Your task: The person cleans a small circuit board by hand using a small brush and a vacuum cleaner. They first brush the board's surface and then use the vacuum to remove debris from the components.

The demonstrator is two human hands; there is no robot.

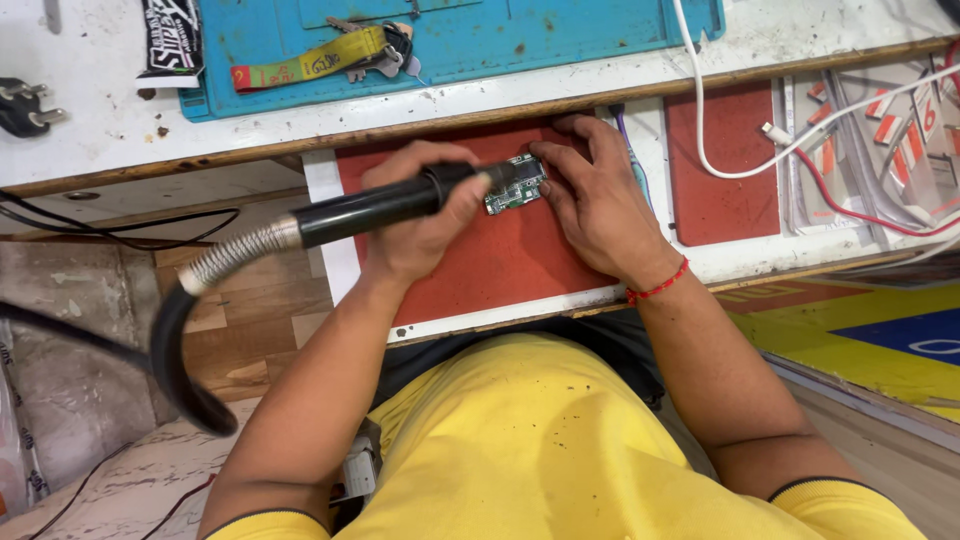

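Workbench scene, seen from above: a person in a yellow shirt (520,440) is sitting close against a pull-out shelf (322,180) that is carrying a red work mat (490,265). Nearest on that mat, the left hand (415,215) is wrapping shut around the black handle of a hot-air rework handpiece (375,208), with the nozzle end pointing right at a small green circuit board (516,184) near the mat's far edge. The handpiece's ribbed metal collar and black hose (185,340) are looping down off the shelf's left edge, likely so the hose is hanging free of the work. The right hand (595,195) is lying flat, fingers (560,160) pressing on and beside the board's right side, apparently pinning it so it is not sliding under the airflow; a red thread (660,288) is circling that wrist. Right of it, a second red mat (720,170) is carrying a white cable (730,172), with more red and white cables beyond. Farther back, on the white bench top (90,150), a blue silicone repair mat (520,35) is holding keys on a yellow strap (320,60); a black plug (25,108) is resting at the bench's left edge. Wooden floor is showing lower left.
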